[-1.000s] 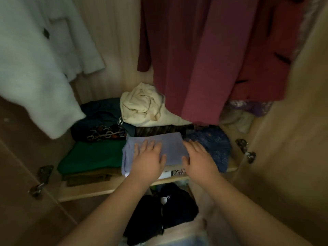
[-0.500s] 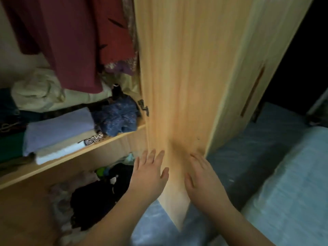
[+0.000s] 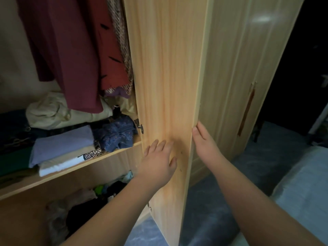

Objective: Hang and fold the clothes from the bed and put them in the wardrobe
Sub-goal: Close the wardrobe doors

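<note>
Wardrobe, mid-chore: A folded lavender cloth garment (image 3: 62, 144) lies flat atop a stack on the light wooden wardrobe shelf (image 3: 110, 154), its long axis along the shelf front. Both hands, pressed on it a second ago, have left it. The left hand (image 3: 158, 162) spreads flat by the pale wood-grain wardrobe door (image 3: 165, 77); the right hand (image 3: 204, 141) rests straight-fingered at its edge, grasping nothing. That piece looks stowed.
</note>
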